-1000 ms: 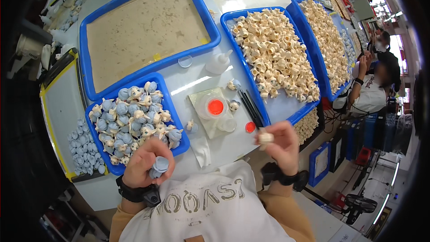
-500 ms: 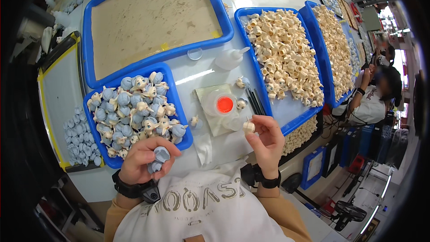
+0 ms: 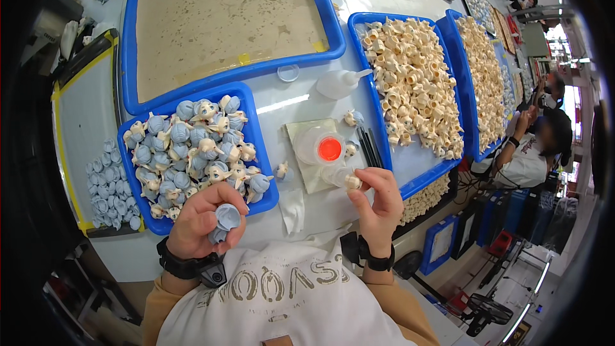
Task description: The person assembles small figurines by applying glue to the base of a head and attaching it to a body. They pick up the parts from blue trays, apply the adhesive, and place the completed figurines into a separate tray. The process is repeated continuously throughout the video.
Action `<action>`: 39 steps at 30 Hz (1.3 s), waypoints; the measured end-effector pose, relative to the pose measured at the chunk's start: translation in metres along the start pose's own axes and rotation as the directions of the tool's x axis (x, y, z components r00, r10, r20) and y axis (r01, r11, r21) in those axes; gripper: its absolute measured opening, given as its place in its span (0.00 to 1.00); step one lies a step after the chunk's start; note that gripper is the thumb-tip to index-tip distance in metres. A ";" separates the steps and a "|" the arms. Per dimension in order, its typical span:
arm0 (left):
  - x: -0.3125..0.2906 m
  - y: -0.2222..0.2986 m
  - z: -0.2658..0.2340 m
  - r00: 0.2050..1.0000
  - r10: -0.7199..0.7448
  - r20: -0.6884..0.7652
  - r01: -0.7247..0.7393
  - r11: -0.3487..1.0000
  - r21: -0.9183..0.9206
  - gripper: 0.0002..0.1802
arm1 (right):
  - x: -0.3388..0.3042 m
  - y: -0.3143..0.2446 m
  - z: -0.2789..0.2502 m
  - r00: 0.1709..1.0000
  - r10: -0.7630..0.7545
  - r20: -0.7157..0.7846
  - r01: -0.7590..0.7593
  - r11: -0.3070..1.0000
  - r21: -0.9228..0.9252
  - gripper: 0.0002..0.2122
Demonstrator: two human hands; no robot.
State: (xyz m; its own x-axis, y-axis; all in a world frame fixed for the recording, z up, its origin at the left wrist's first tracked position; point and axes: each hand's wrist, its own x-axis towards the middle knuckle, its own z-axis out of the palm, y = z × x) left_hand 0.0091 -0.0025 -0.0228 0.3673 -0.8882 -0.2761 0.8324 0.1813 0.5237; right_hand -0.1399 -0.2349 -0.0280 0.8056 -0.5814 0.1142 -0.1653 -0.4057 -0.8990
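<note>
the left hand (image 3: 202,221) grips a blue shell piece (image 3: 224,219) just below the small blue tray (image 3: 266,182); the right hand (image 3: 378,202) pinches a cream piece (image 3: 352,182) right of that tray, by the red-lidded pot (image 3: 329,148). likely the joining step; next calls for bringing both pieces together.

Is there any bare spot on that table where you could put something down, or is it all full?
A bare white strip runs between the big tan-lined tray and the small tray of blue pieces, by the squeeze bottle. Around the red-centred cup, brushes and right hand it is crowded.
</note>
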 end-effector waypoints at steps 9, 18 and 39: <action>0.000 0.000 0.000 1.000 0.015 -0.012 -0.015 0.999 0.031 0.28 | 0.009 -0.014 0.005 0.982 -0.183 0.051 0.189 0.916 -0.354 0.17; 0.000 0.001 0.000 1.000 -0.009 -0.007 0.009 1.000 -0.017 0.28 | 0.014 -0.018 0.004 0.957 -0.264 0.118 0.288 0.834 -0.471 0.15; 0.006 -0.003 0.003 0.997 0.072 -0.021 -0.071 0.997 0.019 0.23 | 0.001 -0.011 -0.002 0.958 -0.286 0.001 0.264 0.884 -0.386 0.15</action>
State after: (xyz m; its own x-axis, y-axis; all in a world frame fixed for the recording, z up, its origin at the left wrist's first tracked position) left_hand 0.0077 -0.0098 -0.0230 0.4346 -0.8639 -0.2545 0.7962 0.2364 0.5570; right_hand -0.1385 -0.2324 -0.0172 0.8197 -0.4405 0.3661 -0.1529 -0.7843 -0.6012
